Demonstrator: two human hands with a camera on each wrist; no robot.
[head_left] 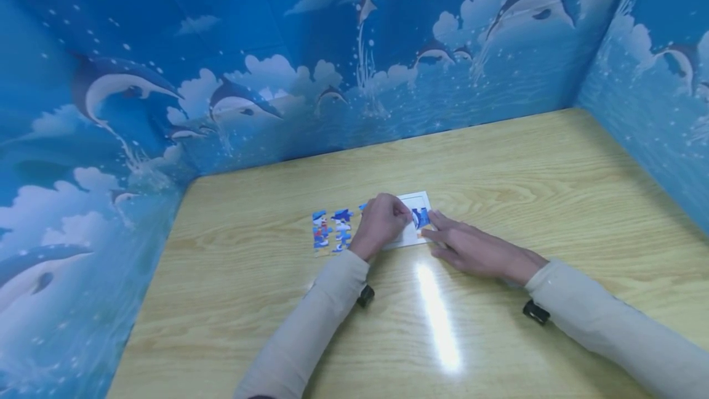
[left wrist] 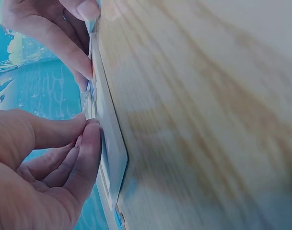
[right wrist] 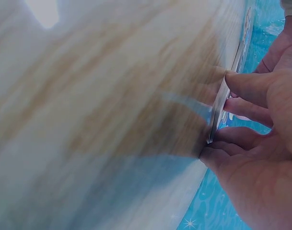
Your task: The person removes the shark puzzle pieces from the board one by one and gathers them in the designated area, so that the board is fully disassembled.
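Note:
A white puzzle board (head_left: 407, 241) lies flat on the table with a few blue printed pieces (head_left: 421, 217) at its right end. My left hand (head_left: 381, 221) is over the board, thumb and fingertips pinched together. They appear to pinch a puzzle piece, almost wholly hidden by the fingers in the left wrist view, where the left hand (left wrist: 59, 163) is close to the board's surface. At the board's right end, my right hand (head_left: 471, 245) holds the edge, fingers reaching onto the pieces. In the right wrist view the fingers of the right hand (right wrist: 261, 115) touch the board's edge (right wrist: 217, 112).
Left of the board, loose puzzle pieces stand in two columns, one outer column (head_left: 320, 231) and one inner column (head_left: 342, 229). Another piece is partly hidden behind the left hand. A wood-grain table (head_left: 232, 300) meets dolphin-printed walls (head_left: 310, 79) at the back and sides.

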